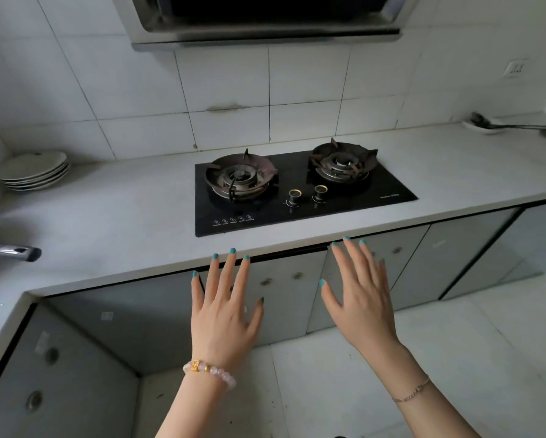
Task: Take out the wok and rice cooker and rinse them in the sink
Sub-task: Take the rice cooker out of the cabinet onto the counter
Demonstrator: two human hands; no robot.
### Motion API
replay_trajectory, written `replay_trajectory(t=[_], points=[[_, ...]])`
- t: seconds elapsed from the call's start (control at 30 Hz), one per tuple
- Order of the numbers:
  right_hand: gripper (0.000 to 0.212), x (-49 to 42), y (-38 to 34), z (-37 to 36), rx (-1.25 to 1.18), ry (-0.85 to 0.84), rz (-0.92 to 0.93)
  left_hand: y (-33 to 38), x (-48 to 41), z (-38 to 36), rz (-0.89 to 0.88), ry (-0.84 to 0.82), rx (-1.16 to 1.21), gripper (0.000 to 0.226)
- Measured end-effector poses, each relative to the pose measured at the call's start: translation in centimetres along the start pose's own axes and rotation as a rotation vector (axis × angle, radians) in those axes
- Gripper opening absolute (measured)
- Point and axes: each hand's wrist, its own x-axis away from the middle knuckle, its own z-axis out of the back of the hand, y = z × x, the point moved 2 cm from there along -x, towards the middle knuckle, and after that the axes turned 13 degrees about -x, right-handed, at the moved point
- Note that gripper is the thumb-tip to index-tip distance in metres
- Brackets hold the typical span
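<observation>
Grey pan handle [16, 251] lies far left on the countertop [123, 216], well apart from left hand [226, 314] and right hand [360, 298], both empty, fingers spread.

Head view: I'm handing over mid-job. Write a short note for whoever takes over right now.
Left hand: open, empty.
Right hand: open, empty.
Both hover before the cabinet doors under the stove.
Wok, rice cooker, sink: not in view; a pan handle shows at the left edge.
Done: nothing that shows.
Left: take both out, rinse them.
</observation>
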Motion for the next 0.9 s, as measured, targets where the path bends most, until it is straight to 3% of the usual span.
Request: replay_trajectory(t=[0.9], points=[[0.061,-5.0,-6.8,-11.2,-0.117,-0.222,0.193,-9.4,2.1,-6.8,0.237,-0.151,-0.086,0.062]])
